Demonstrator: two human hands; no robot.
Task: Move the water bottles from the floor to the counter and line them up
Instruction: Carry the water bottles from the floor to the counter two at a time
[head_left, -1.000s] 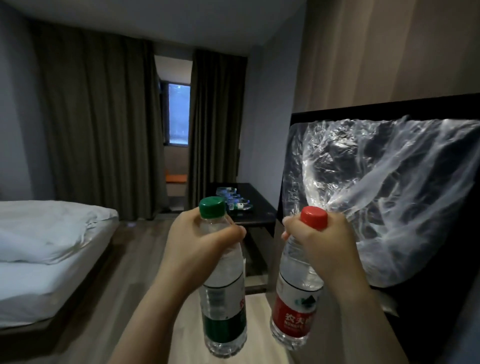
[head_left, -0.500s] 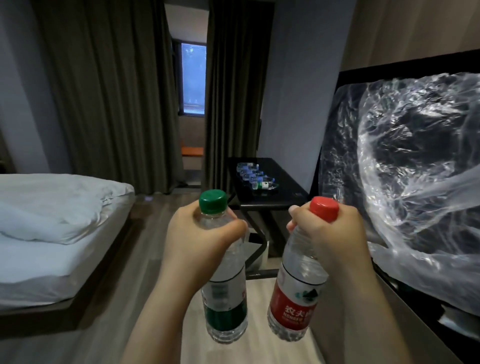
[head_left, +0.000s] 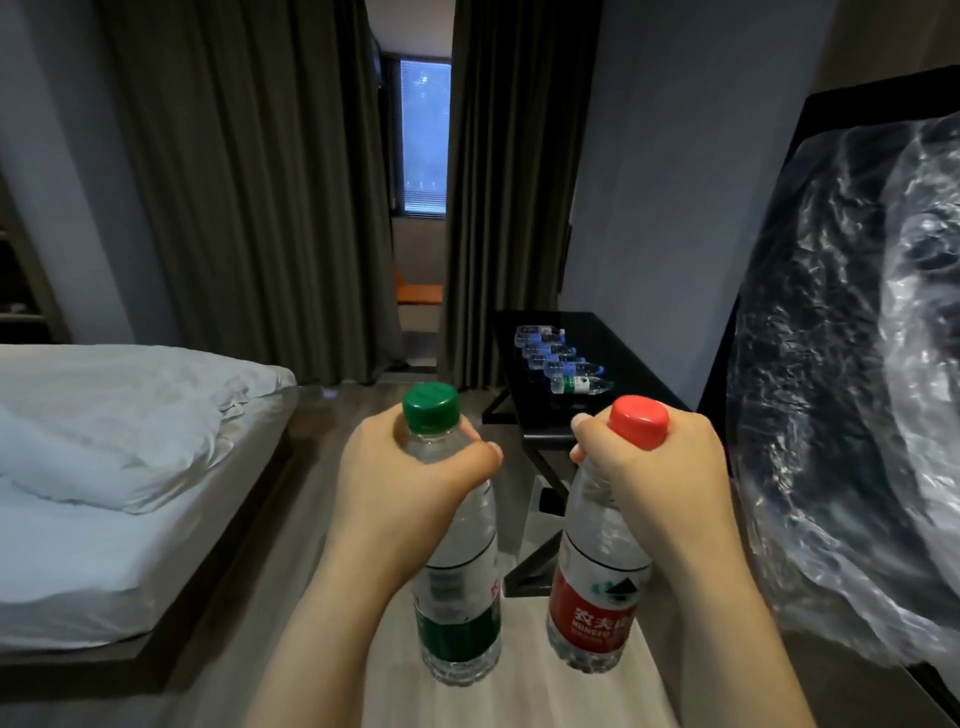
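Delta vs a second ago: the low black bench (head_left: 628, 353) by the far wall now sits larger and lower in the head view, and the row of small clear bottles (head_left: 561, 358) lying on their sides on it now resolves into separate items. I read that as the person walking toward it, with the carry leg partly done. Load is unchanged. The left hand (head_left: 415, 483) is curled round the shoulder of a clear plastic water bottle with green cap and green label (head_left: 460, 597), thumb across the front just under the cap. The right hand (head_left: 654, 467) is wrapped round the neck of a clear plastic water bottle with red cap and red label (head_left: 597, 587), cap poking out above the fist. Both bottles hang upright, side by side and not touching, forearms held out in front and roughly parallel. They're off the floor and well short of the bench. A pale wood-tone surface (head_left: 519, 696) lies below them; it looks like clearance, but I can't confirm no contact. White bed (head_left: 104, 467) is on the left. A crinkled clear plastic sheet over a dark panel (head_left: 857, 389) is on the right, near the right forearm. Remaining: close the gap, set both down, align with the row.
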